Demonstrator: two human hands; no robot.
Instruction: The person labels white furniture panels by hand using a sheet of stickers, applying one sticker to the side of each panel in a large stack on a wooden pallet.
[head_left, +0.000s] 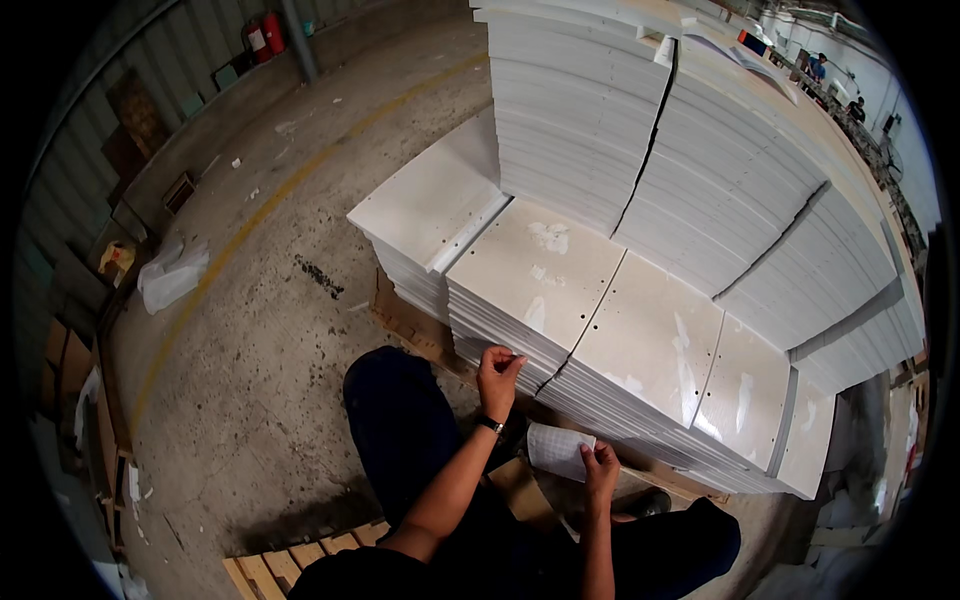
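My left hand (498, 378), with a dark watch (490, 424) at its wrist, is closed in a pinch at the front edge of a low stack of white boards (540, 262). Whatever sits between those fingertips is too small to make out. Lower and to the right, my right hand (601, 472) grips the right edge of a small white sheet (556, 449) with a faint grid on it. The sheet hangs over my lap, in front of the stack. Dark holes and pale, glossy patches mark the top boards.
Tall stacks of white boards (575, 110) rise behind the low ones. Under me lies a slatted wooden pallet (300, 562). Across the concrete floor run a yellow line (285, 192) and a white plastic bag (170, 277). Red fire extinguishers (264, 38) stand by the far wall.
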